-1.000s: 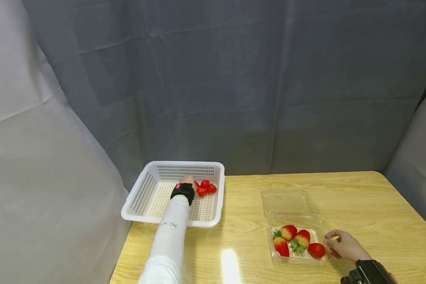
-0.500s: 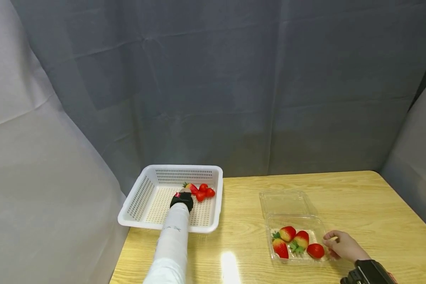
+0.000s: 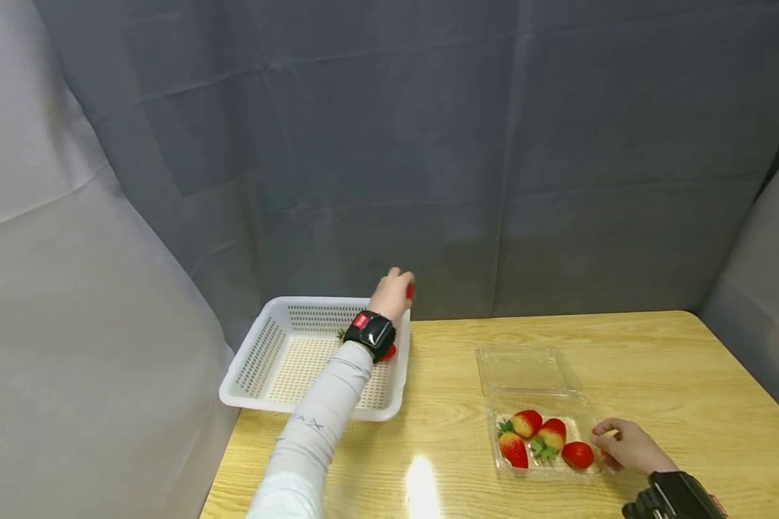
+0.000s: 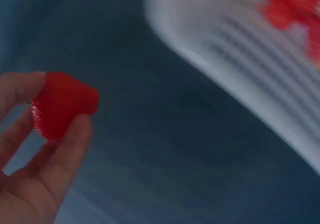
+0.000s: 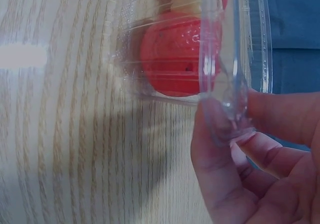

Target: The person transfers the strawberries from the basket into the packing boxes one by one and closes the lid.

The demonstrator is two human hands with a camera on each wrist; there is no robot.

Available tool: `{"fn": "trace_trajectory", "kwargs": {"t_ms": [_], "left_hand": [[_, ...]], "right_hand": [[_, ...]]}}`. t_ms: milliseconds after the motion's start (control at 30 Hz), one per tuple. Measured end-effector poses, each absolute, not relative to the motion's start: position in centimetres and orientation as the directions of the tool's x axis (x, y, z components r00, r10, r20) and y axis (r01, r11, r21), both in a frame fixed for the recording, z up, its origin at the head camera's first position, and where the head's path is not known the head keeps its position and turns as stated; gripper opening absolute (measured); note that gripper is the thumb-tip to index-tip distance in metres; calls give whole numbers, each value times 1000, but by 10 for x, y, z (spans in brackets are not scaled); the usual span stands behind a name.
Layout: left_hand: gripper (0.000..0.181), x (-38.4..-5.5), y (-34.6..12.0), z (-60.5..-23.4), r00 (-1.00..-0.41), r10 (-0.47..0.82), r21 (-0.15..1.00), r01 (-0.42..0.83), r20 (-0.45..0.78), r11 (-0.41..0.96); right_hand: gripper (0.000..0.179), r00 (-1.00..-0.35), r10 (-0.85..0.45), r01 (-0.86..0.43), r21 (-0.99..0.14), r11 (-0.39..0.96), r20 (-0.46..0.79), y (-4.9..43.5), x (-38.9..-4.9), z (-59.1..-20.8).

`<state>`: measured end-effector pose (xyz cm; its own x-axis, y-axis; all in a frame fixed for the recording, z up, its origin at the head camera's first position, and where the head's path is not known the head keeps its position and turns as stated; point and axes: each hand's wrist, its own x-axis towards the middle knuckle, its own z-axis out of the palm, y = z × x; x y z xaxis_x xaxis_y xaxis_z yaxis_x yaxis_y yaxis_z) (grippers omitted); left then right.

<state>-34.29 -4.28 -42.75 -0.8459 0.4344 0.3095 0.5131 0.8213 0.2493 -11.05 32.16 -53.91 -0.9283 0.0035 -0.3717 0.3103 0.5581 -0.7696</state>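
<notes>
My left hand pinches a red strawberry between thumb and fingers, raised above the far right corner of the white basket. Under the left wrist, more strawberries lie in that basket, mostly hidden in the head view and blurred in the left wrist view. My right hand pinches the rim at the right side of a clear plastic clamshell box. Inside the box lie several strawberries, some with green leaves; a red one sits closest to the right hand.
The clamshell's lid lies folded back behind the box. Both containers stand on a wooden table, the basket at its left edge. A dark grey cloth hangs behind, with pale cloth at both sides.
My left hand has lifted out of the basket and moved up and to the right, now with a strawberry showing in its fingers. The right hand stays at the clamshell rim.
</notes>
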Motion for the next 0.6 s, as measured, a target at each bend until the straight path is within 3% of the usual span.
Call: {"fn": "trace_trajectory", "kwargs": {"t_ms": [33, 100, 167, 300, 433, 600], "left_hand": [[29, -321, -25, -406, -822, 485, 260, 559, 299, 787], [34, -292, 6, -395, -717, 603, 228, 689, 349, 688], [36, -268, 35, -401, -619, 707, 204, 783, 341, 587], [38, -222, 83, -438, -493, 848, 198, 866, 192, 459], [39, -183, 112, -486, -432, 902, 155, 893, 23, 423], [32, -159, 127, -526, -426, 898, 69, 898, -107, 434]], "right_hand": [[19, -927, 0, 312, -772, 554, -375, 322, -111, -539], [19, -924, 2, 319, -771, 552, -382, 322, -111, -539], [19, -921, 8, 330, -768, 548, -390, 321, -111, -539], [17, -926, 18, 323, -764, 558, -378, 321, -112, -541], [17, -936, 14, 297, -768, 568, -352, 321, -113, -544], [17, -934, 29, 310, -767, 562, -356, 321, -112, -545]]}}
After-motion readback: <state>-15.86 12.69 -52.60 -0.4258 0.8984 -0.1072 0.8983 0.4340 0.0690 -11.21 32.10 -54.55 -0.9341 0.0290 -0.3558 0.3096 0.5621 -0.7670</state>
